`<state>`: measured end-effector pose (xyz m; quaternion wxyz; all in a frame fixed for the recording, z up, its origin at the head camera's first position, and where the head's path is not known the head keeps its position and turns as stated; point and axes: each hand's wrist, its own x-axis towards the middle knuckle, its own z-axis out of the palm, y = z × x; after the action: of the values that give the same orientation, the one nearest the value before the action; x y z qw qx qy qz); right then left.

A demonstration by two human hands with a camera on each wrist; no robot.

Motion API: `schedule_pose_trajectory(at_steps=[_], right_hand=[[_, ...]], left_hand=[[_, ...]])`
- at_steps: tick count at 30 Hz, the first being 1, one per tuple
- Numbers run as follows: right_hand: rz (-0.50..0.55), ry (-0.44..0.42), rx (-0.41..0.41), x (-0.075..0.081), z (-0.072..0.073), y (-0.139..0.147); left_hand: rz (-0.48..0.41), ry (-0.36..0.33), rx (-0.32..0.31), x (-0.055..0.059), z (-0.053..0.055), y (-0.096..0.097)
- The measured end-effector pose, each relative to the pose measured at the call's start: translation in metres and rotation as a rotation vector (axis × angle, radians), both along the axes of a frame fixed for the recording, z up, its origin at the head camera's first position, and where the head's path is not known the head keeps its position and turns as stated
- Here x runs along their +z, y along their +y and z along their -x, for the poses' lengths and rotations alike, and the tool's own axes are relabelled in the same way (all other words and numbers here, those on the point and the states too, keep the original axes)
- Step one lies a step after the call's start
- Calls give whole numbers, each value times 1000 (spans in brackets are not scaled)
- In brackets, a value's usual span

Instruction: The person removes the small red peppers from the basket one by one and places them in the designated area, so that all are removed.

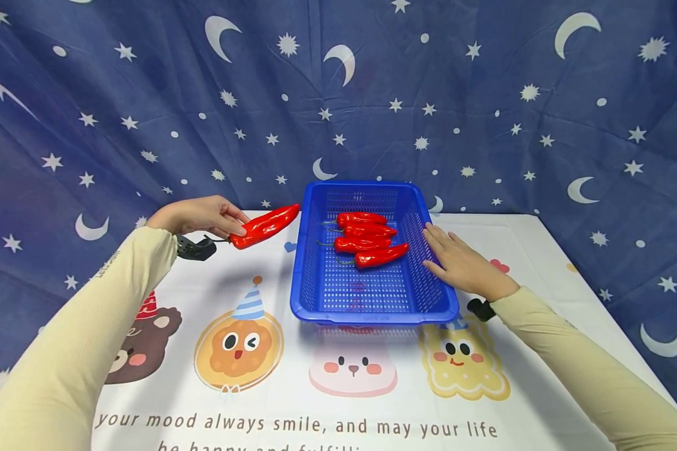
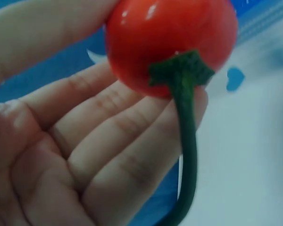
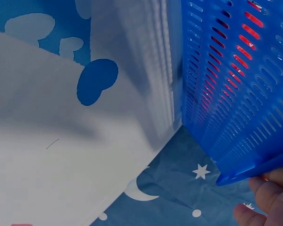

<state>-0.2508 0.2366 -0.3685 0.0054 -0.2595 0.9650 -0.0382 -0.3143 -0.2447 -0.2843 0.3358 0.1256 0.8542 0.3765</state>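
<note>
My left hand (image 1: 205, 216) pinches a red chili pepper (image 1: 267, 225) between thumb and fingers, left of the blue basket (image 1: 375, 317) and above the table. The pepper's tip points up and right, toward the basket's rim. Close up in the left wrist view, its rounded stem end (image 2: 172, 37) shows, with a long green stem (image 2: 188, 136) curving down. Several red chili peppers (image 1: 380, 257) lie in a row inside the basket, stems to the left. My right hand (image 1: 468, 263) rests with extended fingers on the basket's right rim; the right wrist view shows fingertips (image 3: 264, 188) right at that rim.
A white tablecloth (image 1: 163, 407) with cartoon figures and printed words covers the table. Behind it hangs a dark blue curtain (image 1: 372, 94) with stars and moons. Black wrist devices (image 1: 196, 248) sit below both wrists.
</note>
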Motion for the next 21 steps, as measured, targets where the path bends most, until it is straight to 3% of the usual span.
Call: schedule_pose_trajectory(at_steps=[9, 21], right_hand=[[0, -7, -6, 0, 0, 0], [5, -2, 0, -1, 0, 1]], left_hand=[[6, -47, -14, -6, 14, -22], [46, -145, -52, -19, 43, -32]])
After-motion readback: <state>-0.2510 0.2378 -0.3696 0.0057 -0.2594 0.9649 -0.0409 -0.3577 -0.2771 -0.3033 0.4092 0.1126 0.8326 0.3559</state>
